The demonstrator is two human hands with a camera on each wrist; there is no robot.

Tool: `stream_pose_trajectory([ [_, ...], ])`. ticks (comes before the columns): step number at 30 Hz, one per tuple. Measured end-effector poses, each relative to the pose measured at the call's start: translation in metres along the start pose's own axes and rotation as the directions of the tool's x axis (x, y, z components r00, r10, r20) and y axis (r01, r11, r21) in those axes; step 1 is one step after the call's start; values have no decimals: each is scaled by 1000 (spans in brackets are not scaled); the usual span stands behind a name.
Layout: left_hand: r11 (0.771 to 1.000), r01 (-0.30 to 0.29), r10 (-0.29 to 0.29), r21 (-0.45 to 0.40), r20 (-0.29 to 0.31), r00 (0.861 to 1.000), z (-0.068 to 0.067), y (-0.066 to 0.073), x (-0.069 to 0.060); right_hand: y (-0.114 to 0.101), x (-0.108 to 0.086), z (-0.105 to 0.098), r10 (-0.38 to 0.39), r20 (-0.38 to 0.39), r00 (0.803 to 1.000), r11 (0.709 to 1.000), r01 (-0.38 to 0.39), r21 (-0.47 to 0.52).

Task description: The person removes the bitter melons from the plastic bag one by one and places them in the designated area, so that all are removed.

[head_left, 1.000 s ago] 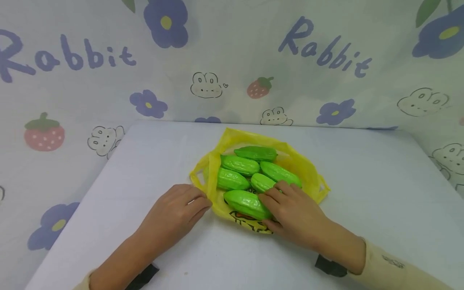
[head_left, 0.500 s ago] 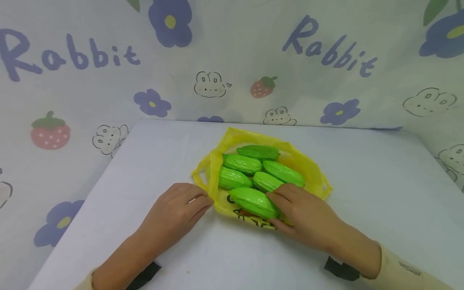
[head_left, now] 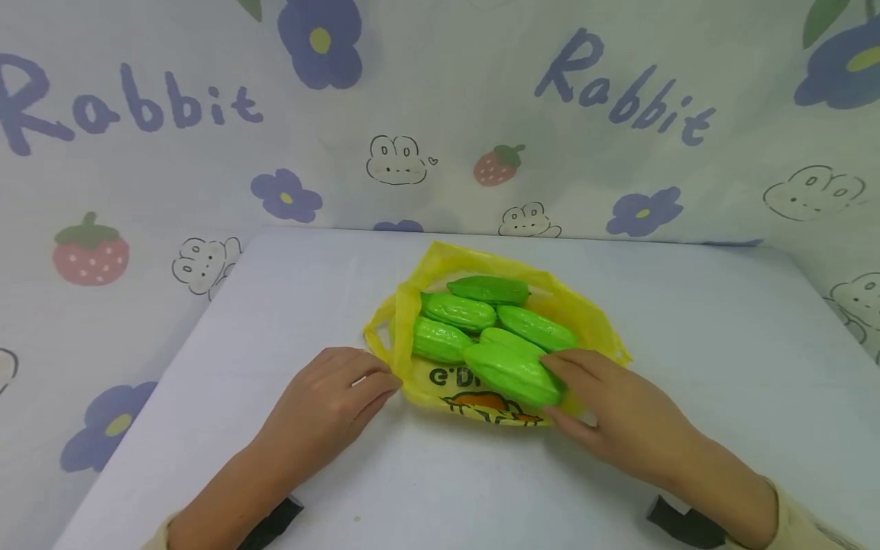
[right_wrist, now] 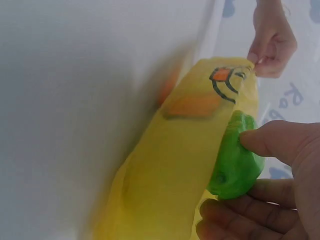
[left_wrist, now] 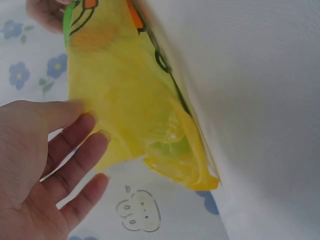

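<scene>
A yellow plastic bag point(head_left: 584, 317) lies on the white table with its mouth toward me. My left hand point(head_left: 326, 405) pinches the near left edge of the bag between thumb and forefinger. In the right hand point(head_left: 622, 412), thumb and fingers grip the right end of a glossy green bitter melon point(head_left: 512, 374) at the bag's mouth. The right wrist view shows the thumb pressed on this bitter melon point(right_wrist: 235, 157), fingers below it. Several more bitter melons point(head_left: 457, 312) rest inside the bag behind it. The held one partly covers another.
White table point(head_left: 275, 305) surrounds the bag. A curtain point(head_left: 440, 99) printed with rabbits, flowers and strawberries hangs behind and beside it. Loop handles point(head_left: 380, 328) of the bag stick out at its sides.
My right hand has moved right and slightly up with the bitter melon, uncovering printed letters on the bag. The left hand has stayed at the bag's edge.
</scene>
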State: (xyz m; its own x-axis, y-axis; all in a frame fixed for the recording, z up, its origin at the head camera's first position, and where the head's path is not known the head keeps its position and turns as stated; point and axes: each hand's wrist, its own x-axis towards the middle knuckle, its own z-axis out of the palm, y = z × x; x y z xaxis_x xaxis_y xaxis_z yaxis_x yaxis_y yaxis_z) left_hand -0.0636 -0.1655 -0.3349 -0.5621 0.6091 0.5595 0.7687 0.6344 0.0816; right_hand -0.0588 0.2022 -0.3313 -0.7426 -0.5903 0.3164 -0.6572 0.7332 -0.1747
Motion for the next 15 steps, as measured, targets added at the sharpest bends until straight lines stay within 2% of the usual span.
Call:
stream_pose_trajectory([
  [4, 1000, 1, -1, -3, 2, 1000, -1, 0, 1, 7, -12, -9, 50, -44, 998, 999, -49, 21],
  [11, 1000, 7, -8, -6, -3, 1000, -3, -1, 1, 21, -31, -18, 76, -148, 986, 997, -73, 25],
  [15, 1000, 7, -7, -9, -3, 1000, -2, -2, 0, 26, -41, -24, 113, -180, 977, 994, -108, 35],
])
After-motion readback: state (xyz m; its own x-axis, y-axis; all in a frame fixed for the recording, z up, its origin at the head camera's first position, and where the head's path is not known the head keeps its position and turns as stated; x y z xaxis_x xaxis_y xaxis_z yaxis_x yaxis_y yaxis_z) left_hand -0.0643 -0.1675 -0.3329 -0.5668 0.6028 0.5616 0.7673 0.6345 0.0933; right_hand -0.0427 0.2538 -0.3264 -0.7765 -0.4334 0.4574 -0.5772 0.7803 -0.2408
